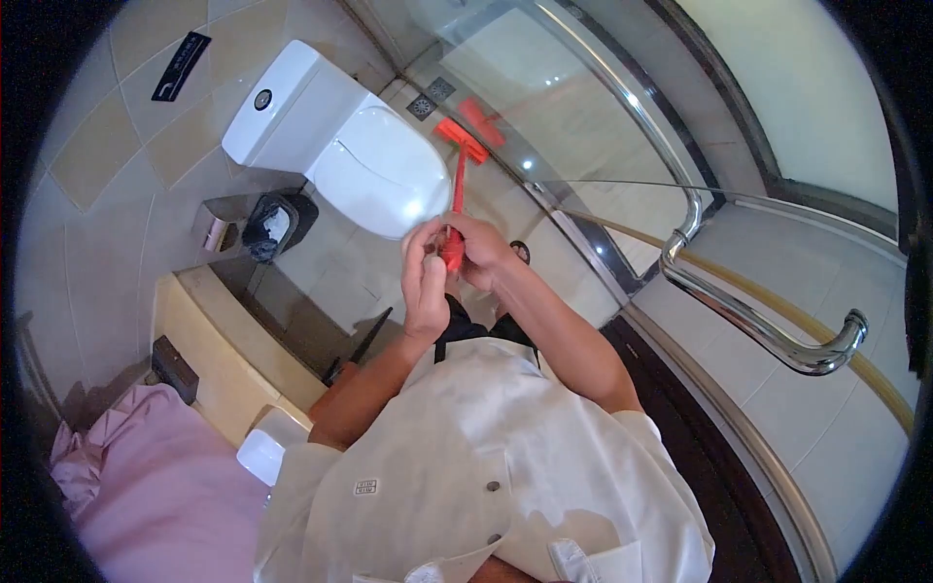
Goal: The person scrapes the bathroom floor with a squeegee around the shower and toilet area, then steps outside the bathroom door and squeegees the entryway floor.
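A red long-handled floor brush slants down in front of me, its wide head on the floor between the toilet and the glass shower panel. My right hand is wrapped round its upper handle. Against the handle's other side, my left hand is closed with bent fingers, touching the red grip. The palms hide part of the handle. Just beyond my hands stands the white toilet with its lid down.
Left of the toilet is a small black bin with a liner. A vanity edge and a pink cloth lie at left. On the right are the glass panel and a chrome bar. Floor drains sit beyond the toilet.
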A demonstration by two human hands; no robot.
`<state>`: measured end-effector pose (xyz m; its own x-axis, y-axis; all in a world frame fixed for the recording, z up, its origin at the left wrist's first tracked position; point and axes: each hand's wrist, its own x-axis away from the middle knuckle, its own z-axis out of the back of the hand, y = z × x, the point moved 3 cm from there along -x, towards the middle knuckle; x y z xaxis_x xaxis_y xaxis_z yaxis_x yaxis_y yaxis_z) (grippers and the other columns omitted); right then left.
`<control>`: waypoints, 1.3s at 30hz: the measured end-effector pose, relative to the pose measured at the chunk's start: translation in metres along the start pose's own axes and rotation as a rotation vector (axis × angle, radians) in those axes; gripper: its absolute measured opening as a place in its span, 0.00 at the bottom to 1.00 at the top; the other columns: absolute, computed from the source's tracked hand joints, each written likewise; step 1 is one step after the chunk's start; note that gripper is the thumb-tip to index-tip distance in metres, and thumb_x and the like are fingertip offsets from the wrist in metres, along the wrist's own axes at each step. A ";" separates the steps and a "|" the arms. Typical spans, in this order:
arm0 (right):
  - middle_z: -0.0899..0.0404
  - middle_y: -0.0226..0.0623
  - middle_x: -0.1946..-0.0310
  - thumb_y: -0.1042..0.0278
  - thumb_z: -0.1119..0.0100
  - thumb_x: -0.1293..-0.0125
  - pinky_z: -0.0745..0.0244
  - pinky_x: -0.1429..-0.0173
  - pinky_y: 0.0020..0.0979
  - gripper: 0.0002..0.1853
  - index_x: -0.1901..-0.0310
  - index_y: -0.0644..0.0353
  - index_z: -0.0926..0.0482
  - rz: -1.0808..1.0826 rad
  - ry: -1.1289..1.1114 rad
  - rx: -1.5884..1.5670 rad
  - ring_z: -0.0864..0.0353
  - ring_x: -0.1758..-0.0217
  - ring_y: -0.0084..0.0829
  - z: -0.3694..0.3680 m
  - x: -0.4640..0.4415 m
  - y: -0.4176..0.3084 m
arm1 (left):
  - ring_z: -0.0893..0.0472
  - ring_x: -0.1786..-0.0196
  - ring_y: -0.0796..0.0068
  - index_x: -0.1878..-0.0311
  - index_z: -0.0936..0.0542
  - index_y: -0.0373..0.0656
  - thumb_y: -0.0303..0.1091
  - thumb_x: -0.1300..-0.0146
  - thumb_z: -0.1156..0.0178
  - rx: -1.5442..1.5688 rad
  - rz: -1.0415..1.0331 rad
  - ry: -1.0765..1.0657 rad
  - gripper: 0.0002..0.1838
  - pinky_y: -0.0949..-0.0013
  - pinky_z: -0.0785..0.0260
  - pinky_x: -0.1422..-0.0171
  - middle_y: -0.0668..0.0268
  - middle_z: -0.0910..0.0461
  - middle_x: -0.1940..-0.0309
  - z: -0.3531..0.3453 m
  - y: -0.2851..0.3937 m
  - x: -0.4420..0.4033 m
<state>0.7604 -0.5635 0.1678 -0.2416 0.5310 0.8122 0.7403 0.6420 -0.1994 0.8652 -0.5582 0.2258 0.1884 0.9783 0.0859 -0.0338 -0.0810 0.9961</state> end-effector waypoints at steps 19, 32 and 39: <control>0.24 0.37 0.79 0.66 0.40 0.45 0.33 0.74 0.34 0.10 0.74 0.66 0.21 0.068 0.320 0.488 0.27 0.78 0.29 0.060 -0.057 0.045 | 0.21 0.63 0.57 0.72 0.24 0.42 0.29 0.51 0.31 -0.498 -0.370 -0.331 0.09 0.59 0.29 0.57 0.59 0.19 0.66 0.011 -0.009 0.013; 0.27 0.36 0.79 0.70 0.42 0.46 0.30 0.74 0.36 0.04 0.74 0.59 0.25 0.088 0.384 -0.274 0.27 0.79 0.32 0.105 0.014 0.096 | 0.20 0.62 0.58 0.69 0.22 0.41 0.29 0.52 0.31 -0.260 -0.342 -0.968 0.09 0.61 0.28 0.55 0.62 0.20 0.68 -0.013 -0.006 0.026; 0.27 0.35 0.80 0.67 0.46 0.41 0.33 0.77 0.33 0.07 0.73 0.59 0.27 0.130 0.501 -0.215 0.28 0.80 0.30 0.121 -0.030 0.109 | 0.18 0.57 0.59 0.68 0.23 0.38 0.24 0.46 0.36 -0.241 -0.274 -0.941 0.05 0.62 0.27 0.48 0.58 0.18 0.67 -0.003 -0.014 0.032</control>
<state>0.7722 -0.4429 0.0550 0.1493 0.2371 0.9599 0.8680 0.4336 -0.2421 0.8685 -0.5250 0.2142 0.9138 0.4014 -0.0622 -0.0516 0.2666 0.9624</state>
